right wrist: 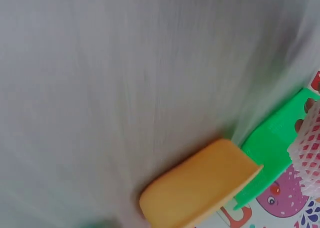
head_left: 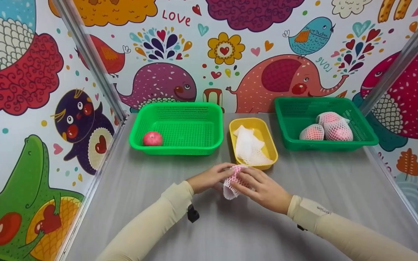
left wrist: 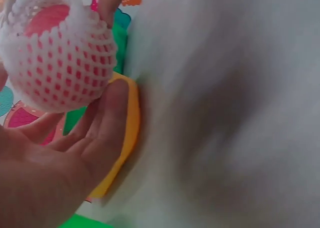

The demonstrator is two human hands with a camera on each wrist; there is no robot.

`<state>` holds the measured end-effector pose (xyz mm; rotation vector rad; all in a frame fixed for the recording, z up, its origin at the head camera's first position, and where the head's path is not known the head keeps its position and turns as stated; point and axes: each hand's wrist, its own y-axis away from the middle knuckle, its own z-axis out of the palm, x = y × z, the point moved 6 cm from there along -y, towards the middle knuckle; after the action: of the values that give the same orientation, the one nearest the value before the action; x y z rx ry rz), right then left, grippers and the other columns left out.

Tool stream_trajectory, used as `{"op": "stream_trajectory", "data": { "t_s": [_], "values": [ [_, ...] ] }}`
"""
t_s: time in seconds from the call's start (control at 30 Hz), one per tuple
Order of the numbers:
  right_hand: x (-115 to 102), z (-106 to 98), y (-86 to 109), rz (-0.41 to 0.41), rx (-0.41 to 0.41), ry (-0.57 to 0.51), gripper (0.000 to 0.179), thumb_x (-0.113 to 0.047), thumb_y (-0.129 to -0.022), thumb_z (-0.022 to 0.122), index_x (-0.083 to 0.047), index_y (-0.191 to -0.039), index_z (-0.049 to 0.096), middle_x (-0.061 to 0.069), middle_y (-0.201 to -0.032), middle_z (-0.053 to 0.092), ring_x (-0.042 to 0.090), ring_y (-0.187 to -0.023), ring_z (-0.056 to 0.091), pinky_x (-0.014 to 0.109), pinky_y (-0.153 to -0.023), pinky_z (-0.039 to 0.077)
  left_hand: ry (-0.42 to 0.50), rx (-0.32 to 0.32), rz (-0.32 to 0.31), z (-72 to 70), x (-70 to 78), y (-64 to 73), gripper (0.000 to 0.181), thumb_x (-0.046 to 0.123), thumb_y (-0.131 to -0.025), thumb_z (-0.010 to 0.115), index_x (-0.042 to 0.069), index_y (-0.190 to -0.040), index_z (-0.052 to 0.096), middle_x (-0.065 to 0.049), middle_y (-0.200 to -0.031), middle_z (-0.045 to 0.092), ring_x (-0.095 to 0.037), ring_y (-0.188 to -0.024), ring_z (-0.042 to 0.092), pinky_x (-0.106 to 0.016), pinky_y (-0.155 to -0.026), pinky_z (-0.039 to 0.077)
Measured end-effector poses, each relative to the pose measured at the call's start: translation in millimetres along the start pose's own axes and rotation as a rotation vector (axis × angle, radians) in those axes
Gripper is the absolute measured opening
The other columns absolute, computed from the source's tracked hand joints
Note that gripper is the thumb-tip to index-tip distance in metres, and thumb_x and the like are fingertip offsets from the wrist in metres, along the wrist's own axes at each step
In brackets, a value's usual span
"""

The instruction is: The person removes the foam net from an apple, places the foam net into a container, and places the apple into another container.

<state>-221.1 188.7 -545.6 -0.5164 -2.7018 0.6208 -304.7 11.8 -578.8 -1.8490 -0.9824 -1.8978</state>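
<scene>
Both hands hold a round pink-red fruit in a white foam net sleeve [head_left: 233, 177] over the table, just in front of the yellow tray. My left hand [head_left: 209, 180] grips it from the left, and my right hand [head_left: 267, 190] has its fingers over its right side. In the left wrist view the foam net [left wrist: 65, 72] wraps most of the fruit, whose red skin [left wrist: 46, 20] shows through the open end. At the right edge of the right wrist view, part of the netted fruit [right wrist: 311, 153] shows, with fingertips beside it.
A yellow tray [head_left: 273, 159] holds white foam nets [head_left: 247, 145]. To its left, a bright green basket [head_left: 176, 150] contains one bare pink-red fruit [head_left: 152, 139]. On the right, a dark green basket [head_left: 325, 145] has several netted fruits [head_left: 337, 130]. A patterned wall stands behind the grey table [head_left: 151, 232].
</scene>
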Motion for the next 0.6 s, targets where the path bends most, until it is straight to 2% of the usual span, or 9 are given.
{"op": "stream_trajectory", "data": {
  "t_s": [0.17, 0.23, 0.3, 0.37, 0.47, 0.53, 0.6],
  "values": [
    [-8.1, 8.7, 1.7, 0.035, -0.033, -0.005, 0.085, -0.005, -0.09, 0.089, -0.012, -0.164, 0.048, 0.019, -0.162, 0.048, 0.039, -0.148, 0.046, 0.055, -0.116, 0.045, 0.005, 0.017, -0.008, -0.7, -8.7, 1.4, 0.052, 0.047, -0.113, 0.055, 0.014, -0.153, 0.058, -0.005, -0.13, 0.07, -0.027, -0.111, 0.072, -0.049, -0.088, 0.062],
    [-10.7, 10.9, 2.2, 0.047, -0.025, -0.015, 0.082, -0.005, -0.091, 0.088, -0.012, -0.164, 0.049, 0.02, -0.162, 0.048, 0.04, -0.148, 0.046, 0.056, -0.116, 0.045, -0.008, 0.026, -0.016, -1.0, -10.5, 2.1, 0.051, 0.047, -0.113, 0.056, 0.013, -0.151, 0.059, -0.005, -0.127, 0.071, -0.026, -0.108, 0.073, -0.049, -0.087, 0.062],
    [-13.4, 12.8, 2.7, 0.053, 0.005, -0.03, 0.068, -0.007, -0.1, 0.078, -0.011, -0.162, 0.051, 0.02, -0.161, 0.049, 0.041, -0.147, 0.047, 0.057, -0.114, 0.047, -0.031, 0.035, -0.022, -1.0, -11.8, 2.9, 0.05, 0.046, -0.113, 0.056, 0.012, -0.15, 0.06, -0.005, -0.124, 0.072, -0.024, -0.102, 0.073, -0.053, -0.088, 0.062],
    [-15.8, 14.1, 4.9, 0.059, 0.045, -0.039, 0.051, -0.01, -0.11, 0.062, -0.01, -0.16, 0.054, 0.021, -0.159, 0.051, 0.043, -0.144, 0.05, 0.058, -0.111, 0.049, -0.053, 0.052, -0.022, 0.1, -13.7, 1.9, 0.049, 0.045, -0.113, 0.056, 0.012, -0.148, 0.062, -0.005, -0.121, 0.072, -0.023, -0.097, 0.073, -0.057, -0.088, 0.061],
    [-20.3, 17.5, 8.3, 0.069, 0.086, -0.046, 0.045, -0.018, -0.117, 0.038, -0.008, -0.156, 0.058, 0.021, -0.154, 0.055, 0.044, -0.141, 0.052, 0.059, -0.109, 0.05, -0.083, 0.09, -0.029, 0.4, -17.7, 1.2, 0.045, 0.041, -0.112, 0.058, 0.012, -0.146, 0.063, -0.006, -0.117, 0.073, -0.023, -0.09, 0.073, -0.061, -0.088, 0.06],
    [-23.6, 20.3, 11.0, 0.078, 0.086, -0.045, 0.048, -0.02, -0.117, 0.032, -0.008, -0.154, 0.059, 0.022, -0.151, 0.056, 0.044, -0.139, 0.054, 0.059, -0.108, 0.051, -0.101, 0.115, -0.035, 0.4, -21.1, 1.0, 0.043, 0.039, -0.112, 0.06, 0.012, -0.145, 0.063, -0.007, -0.115, 0.072, -0.024, -0.09, 0.073, -0.06, -0.086, 0.061],
    [-27.2, 22.5, 14.4, 0.09, 0.068, -0.052, 0.046, -0.017, -0.116, 0.036, -0.008, -0.152, 0.061, 0.022, -0.151, 0.056, 0.044, -0.138, 0.054, 0.059, -0.108, 0.05, -0.134, 0.134, -0.046, 1.0, -24.3, 1.3, 0.043, 0.038, -0.111, 0.061, 0.013, -0.146, 0.062, -0.007, -0.116, 0.071, -0.023, -0.091, 0.073, -0.056, -0.085, 0.062]
  ]
}}
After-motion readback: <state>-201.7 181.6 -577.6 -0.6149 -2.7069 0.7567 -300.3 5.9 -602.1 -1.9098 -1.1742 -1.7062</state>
